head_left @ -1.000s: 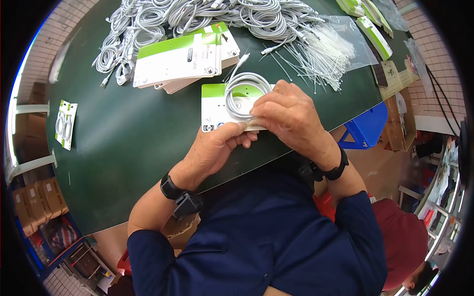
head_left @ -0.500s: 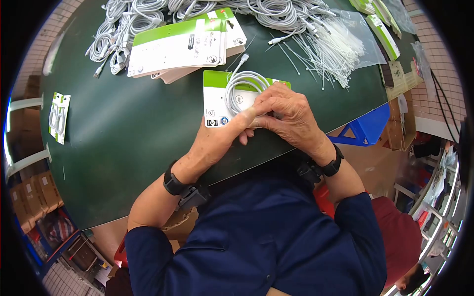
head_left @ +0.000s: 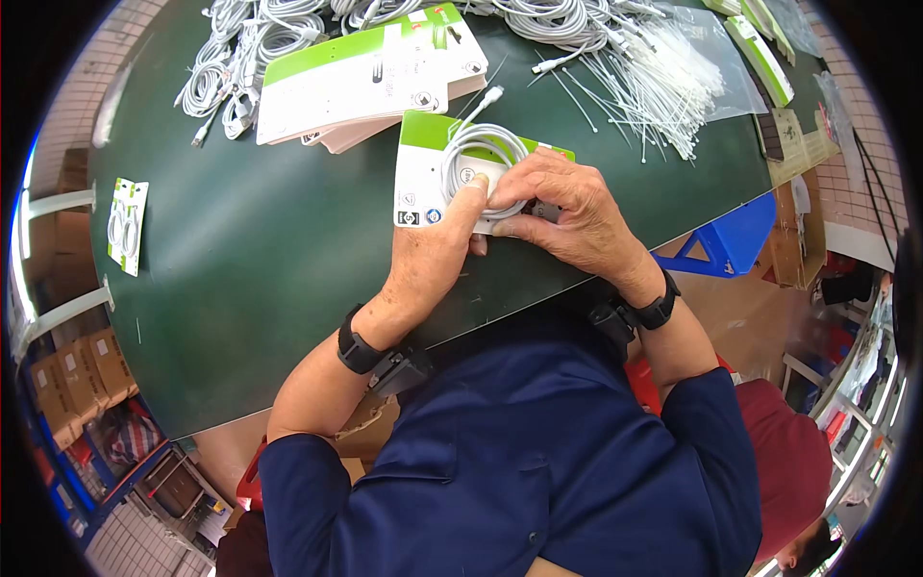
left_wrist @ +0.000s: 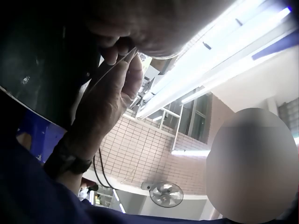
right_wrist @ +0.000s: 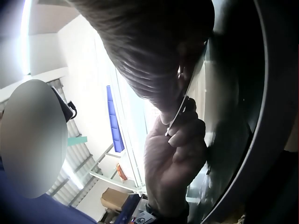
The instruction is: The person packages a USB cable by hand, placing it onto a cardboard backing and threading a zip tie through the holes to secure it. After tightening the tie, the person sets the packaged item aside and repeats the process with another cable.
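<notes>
A coiled white USB cable [head_left: 450, 175] lies against a green-and-white packaging card [head_left: 413, 183] in the head view, one plug end sticking up past the card's top edge. My left hand [head_left: 431, 252] grips the card's lower edge, its thumb over the coil and its fingers mostly hidden underneath. From the right, my right hand [head_left: 575, 213] pinches the lower right of the coil against the card, thumb low and fingers bent over the top. The card's thin edge [right_wrist: 179, 111] shows between both hands in the right wrist view.
A stack of cards [head_left: 341, 82] lies beyond my hands, with a heap of coiled cables [head_left: 567, 21] behind. White cable ties [head_left: 663, 91] spread at back right. A packaged cable [head_left: 127, 226] lies far left. A blue stool [head_left: 735, 240] stands beside the table.
The left thumb has moved up onto the coil, and the card has tilted and risen slightly in view. The right hand has shifted along the coil's lower right, its fingers now bent over it.
</notes>
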`<control>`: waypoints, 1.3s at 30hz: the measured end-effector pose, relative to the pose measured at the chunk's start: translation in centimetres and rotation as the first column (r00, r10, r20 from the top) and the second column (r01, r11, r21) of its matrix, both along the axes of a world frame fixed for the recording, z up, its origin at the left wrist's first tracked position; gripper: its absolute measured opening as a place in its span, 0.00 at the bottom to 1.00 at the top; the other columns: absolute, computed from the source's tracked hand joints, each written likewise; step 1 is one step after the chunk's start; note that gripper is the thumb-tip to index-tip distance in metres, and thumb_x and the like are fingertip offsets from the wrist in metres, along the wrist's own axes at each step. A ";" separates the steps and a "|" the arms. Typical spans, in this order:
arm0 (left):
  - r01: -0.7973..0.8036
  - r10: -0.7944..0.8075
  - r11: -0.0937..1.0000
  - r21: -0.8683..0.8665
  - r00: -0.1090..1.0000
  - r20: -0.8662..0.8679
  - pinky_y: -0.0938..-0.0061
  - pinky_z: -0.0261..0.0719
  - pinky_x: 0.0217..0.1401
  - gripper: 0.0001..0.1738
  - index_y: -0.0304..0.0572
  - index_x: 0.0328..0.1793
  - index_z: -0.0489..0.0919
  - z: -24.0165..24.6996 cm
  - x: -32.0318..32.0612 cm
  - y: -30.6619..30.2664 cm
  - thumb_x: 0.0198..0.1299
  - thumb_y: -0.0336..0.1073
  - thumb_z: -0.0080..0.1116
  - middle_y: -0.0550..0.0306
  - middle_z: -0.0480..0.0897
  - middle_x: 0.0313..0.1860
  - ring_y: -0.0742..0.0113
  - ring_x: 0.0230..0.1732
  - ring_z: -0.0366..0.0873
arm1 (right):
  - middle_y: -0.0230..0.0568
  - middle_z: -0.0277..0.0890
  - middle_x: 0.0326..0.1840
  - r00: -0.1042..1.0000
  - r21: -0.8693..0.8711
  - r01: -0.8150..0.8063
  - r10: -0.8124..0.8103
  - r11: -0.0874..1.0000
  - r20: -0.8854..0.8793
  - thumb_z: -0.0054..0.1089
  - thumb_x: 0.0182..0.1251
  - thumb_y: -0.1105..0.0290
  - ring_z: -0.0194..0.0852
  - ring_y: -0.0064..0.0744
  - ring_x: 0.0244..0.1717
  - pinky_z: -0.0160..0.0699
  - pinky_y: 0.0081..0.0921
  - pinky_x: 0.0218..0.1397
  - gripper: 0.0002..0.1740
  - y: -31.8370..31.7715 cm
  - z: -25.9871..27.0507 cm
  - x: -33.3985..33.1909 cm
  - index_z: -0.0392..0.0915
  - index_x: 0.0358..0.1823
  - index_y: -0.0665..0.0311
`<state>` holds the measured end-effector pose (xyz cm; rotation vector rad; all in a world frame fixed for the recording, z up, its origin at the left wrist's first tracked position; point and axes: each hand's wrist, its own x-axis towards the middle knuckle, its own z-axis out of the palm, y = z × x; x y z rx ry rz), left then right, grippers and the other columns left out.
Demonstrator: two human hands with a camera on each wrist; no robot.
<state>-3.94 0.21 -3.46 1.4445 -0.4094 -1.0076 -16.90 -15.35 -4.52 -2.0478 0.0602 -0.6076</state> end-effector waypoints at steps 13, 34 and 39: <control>0.024 -0.023 1.000 0.001 0.969 -0.245 0.81 0.64 0.17 0.14 0.37 0.55 0.80 0.8 0.4 -0.2 0.76 0.41 0.62 0.58 0.84 0.33 0.74 0.21 0.79 | 0.39 0.85 0.40 0.986 0.085 -0.033 0.046 0.996 -0.158 0.76 0.57 0.77 0.83 0.42 0.42 0.82 0.35 0.45 0.12 -0.2 0.9 0.2 0.87 0.44 0.62; 0.029 -0.033 0.999 -0.037 0.990 -0.136 0.78 0.73 0.20 0.11 0.35 0.58 0.78 -0.1 -1.8 -0.5 0.78 0.34 0.58 0.57 0.84 0.38 0.74 0.23 0.78 | 0.43 0.85 0.56 0.999 -0.117 0.017 -0.012 0.993 0.038 0.85 0.52 0.72 0.86 0.50 0.51 0.87 0.40 0.54 0.26 -0.1 2.0 -2.9 0.87 0.55 0.58; 0.143 -0.142 0.990 -0.002 0.982 -0.125 0.77 0.76 0.20 0.12 0.34 0.60 0.77 0.9 -2.6 0.3 0.78 0.34 0.58 0.56 0.83 0.38 0.74 0.23 0.79 | 0.38 0.85 0.48 0.938 0.020 0.335 -0.335 0.942 0.084 0.76 0.62 0.80 0.79 0.20 0.31 0.80 0.20 0.37 0.17 -3.6 2.9 -3.9 0.87 0.52 0.63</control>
